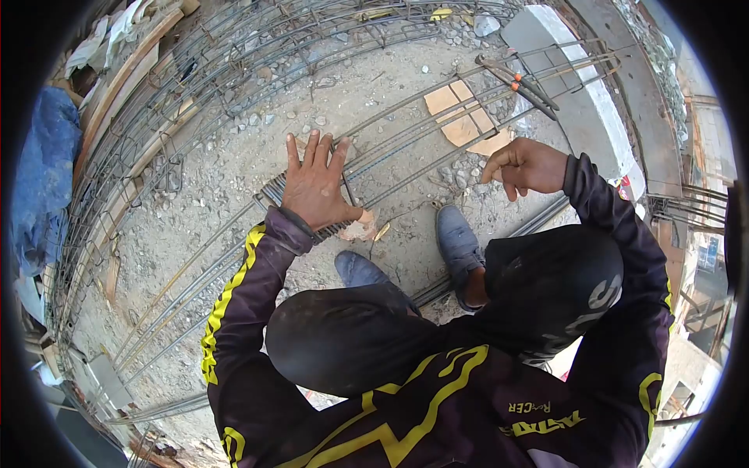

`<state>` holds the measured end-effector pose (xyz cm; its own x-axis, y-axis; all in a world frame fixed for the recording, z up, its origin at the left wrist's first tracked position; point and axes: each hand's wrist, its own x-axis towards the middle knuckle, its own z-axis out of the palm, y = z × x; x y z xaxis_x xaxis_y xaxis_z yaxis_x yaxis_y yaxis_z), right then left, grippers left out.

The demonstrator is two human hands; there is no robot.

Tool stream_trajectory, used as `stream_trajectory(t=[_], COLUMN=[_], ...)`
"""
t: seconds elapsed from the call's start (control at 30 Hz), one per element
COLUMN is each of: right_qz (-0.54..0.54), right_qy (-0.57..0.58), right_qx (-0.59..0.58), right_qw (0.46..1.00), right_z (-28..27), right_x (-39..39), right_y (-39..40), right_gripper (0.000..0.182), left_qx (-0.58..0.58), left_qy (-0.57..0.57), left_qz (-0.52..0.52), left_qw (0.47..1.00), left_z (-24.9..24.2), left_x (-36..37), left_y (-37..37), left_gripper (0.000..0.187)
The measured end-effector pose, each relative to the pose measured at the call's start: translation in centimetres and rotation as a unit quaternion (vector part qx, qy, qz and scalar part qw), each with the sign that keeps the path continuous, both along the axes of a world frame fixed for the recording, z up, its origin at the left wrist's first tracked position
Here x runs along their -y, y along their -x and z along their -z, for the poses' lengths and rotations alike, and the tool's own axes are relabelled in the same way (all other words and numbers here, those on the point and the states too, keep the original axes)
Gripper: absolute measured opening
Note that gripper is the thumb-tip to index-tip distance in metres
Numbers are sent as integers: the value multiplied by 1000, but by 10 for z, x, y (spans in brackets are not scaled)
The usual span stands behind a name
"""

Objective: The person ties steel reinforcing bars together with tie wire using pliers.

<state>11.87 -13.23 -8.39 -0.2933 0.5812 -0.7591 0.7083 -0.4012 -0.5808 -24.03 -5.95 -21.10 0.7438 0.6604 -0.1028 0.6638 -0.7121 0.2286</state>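
Note:
My left hand [318, 181] lies with its fingers spread over a bundle of dark metal stirrups [273, 189] that sits around long rebar rods [390, 144]. One stirrup stands beside its fingertips, across the rods. To the right, my right hand [524, 168] hovers above the gravel with its fingers curled; whether something small is between them is too small to make out. Pincers with orange and black handles [530, 92] rest on the rods at the upper right. Pieces of brown tile [460, 113] lie beneath the rods.
Curved rebar cages [234, 47] run along the top and left. A blue tarp [47, 168] hangs at the far left. At the upper right is a concrete block [581, 86]. My shoes [459, 238] stand on the gravelly ground near more rods [538, 222].

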Motion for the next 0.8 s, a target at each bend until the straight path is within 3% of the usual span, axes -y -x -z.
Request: stream_trajectory(t=[0.13,0.23,0.37,0.43,0.67,0.8], right_qz=[66,100,86,73,59,63], right_qy=[76,82,92,90,121,116], right_qx=[-111,-184,-208,-213,-239,-253], right_qw=[989,974,970,970,962,958], right_z=[87,147,190,201,216,214], right_x=[44,67,56,43,30,42], right_y=[-15,4,22,28,44,36], right_gripper=[26,32,33,34,33,33], left_qx=[56,20,-38,-1,-116,-148], left_qy=[65,-10,-9,-3,14,13], left_qz=[-78,-115,-127,-154,-211,-250], left_qw=[993,993,991,988,971,957], left_z=[19,9,7,15,-1,-3], left_x=[7,29,50,54,68,83], left_y=[2,-10,-2,5,31,71], left_gripper=[139,145,144,139,117,120])
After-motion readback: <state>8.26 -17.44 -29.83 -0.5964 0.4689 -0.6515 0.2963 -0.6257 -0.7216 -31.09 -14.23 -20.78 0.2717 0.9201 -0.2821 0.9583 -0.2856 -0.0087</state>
